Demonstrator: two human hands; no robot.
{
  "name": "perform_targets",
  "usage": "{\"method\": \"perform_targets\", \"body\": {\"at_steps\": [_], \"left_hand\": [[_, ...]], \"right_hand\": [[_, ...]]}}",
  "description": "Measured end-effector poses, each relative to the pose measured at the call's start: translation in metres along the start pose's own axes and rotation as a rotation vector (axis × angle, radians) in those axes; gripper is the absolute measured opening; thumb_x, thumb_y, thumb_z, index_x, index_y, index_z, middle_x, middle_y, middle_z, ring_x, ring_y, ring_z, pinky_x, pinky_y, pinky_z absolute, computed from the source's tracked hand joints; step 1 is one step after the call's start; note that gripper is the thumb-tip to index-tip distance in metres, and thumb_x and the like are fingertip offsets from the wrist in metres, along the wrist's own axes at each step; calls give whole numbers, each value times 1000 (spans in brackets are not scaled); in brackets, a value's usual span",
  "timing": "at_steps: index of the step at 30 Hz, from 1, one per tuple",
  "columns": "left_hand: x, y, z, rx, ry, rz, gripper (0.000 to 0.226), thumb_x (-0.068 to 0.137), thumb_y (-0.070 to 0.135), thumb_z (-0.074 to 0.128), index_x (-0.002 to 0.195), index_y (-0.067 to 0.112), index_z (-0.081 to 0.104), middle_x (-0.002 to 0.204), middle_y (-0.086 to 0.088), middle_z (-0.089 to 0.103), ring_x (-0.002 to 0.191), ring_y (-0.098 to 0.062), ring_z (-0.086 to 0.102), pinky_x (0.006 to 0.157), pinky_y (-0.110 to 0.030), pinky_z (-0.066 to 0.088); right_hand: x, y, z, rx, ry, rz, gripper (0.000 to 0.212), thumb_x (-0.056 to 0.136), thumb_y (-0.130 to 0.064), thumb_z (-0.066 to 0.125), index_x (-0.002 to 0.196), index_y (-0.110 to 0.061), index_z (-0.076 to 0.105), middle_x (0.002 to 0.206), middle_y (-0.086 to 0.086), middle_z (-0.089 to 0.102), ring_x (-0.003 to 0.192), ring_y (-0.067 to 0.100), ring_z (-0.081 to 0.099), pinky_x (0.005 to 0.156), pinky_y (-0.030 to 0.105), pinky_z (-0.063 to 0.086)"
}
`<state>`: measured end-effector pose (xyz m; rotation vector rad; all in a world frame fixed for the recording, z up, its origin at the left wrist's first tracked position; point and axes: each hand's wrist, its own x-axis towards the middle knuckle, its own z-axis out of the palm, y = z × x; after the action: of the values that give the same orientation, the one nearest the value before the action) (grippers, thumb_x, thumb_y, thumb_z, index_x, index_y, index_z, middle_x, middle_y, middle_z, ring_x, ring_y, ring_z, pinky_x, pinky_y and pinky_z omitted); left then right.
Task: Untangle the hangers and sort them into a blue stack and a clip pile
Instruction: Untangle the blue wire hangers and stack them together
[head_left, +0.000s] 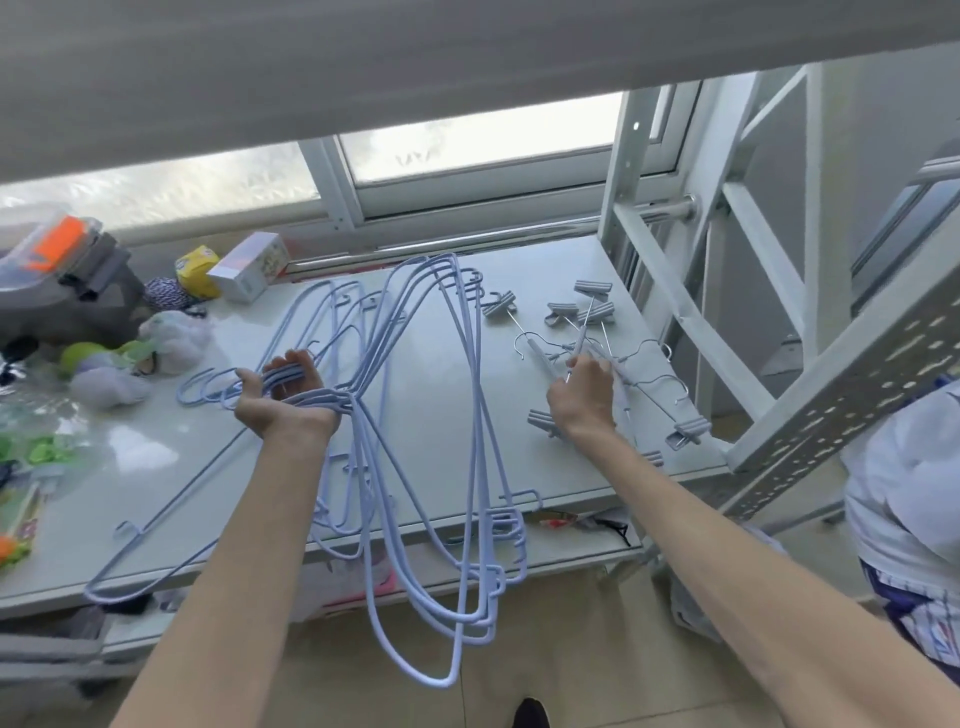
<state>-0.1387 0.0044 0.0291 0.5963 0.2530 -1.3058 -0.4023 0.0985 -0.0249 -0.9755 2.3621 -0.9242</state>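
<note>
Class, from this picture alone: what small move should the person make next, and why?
Probably the right hand should let go of the clip hanger it pinches: it lies among the clip pile, and the left hand grips blue hangers awaiting stacking.

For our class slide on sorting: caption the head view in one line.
Left hand holds blue hangers; right hand grips a clip hanger over the table.

Table (426, 410) with blue hangers (332, 401) and clip hangers (592, 287)
</note>
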Motion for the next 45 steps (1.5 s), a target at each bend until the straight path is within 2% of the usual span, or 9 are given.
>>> {"method": "perform_targets", "body": {"at_steps": [3,10,19,26,30,34,37,41,45], "left_hand": [[8,18,-3,-34,15,1,33,96,22,54,67,6,53,55,-7,55,57,-23,58,60,-32,58],[42,77,-17,-56,59,8,29,93,26,57,74,4,55,72,-11,56,67,-25,60,64,-30,60],[78,179,-33,-149,104,-5,33,94,26,57,68,6,53,62,-7,54,58,-22,57,68,-29,59],[119,259,-31,-202,116,-34,30,95,23,53,70,6,53,62,-7,53,57,-23,56,63,-30,57],[136,292,-27,-141,89,-16,32,94,22,54,66,6,52,63,-7,54,56,-22,57,61,-29,57],[148,314,-29,-134,104,-5,32,94,21,55,66,5,52,63,-8,54,58,-22,57,68,-30,57],[159,326,-33,-150,122,-7,33,94,21,54,65,5,52,63,-9,53,57,-22,56,67,-30,56],[164,337,-40,-140,116,0,35,94,25,56,65,5,53,57,-9,56,55,-22,57,66,-29,57],[168,343,-46,-153,136,19,37,94,27,56,64,6,53,57,-8,56,56,-22,57,70,-29,56]], "right_hand": [[-8,-14,9,30,-47,-20,29,84,-3,50,112,0,58,117,17,53,107,33,55,78,24,48],[-40,-43,44,22,-140,-76,24,82,-1,53,101,-2,68,106,17,68,108,31,59,96,35,46],[-105,-124,122,-16,-204,-122,22,86,-7,50,95,1,68,98,17,69,98,31,62,81,31,47],[-165,-175,189,-137,-177,-27,13,82,-18,51,79,-6,51,81,15,54,81,33,55,60,30,38],[-193,-192,218,-260,-50,-9,41,89,-19,51,122,4,45,127,24,43,119,40,43,96,42,40],[-215,-217,237,-152,-146,204,58,87,-20,56,132,4,28,134,26,28,111,43,51,86,40,45],[-225,-230,253,-210,-225,337,82,85,-33,58,142,6,13,141,25,16,125,45,37,99,43,38],[-225,-237,273,-268,-217,364,103,79,-39,63,145,8,-1,146,23,9,132,43,25,110,48,31],[-225,-226,275,-250,-150,275,96,81,-18,64,145,10,-1,147,27,6,130,41,28,105,41,37]]}}
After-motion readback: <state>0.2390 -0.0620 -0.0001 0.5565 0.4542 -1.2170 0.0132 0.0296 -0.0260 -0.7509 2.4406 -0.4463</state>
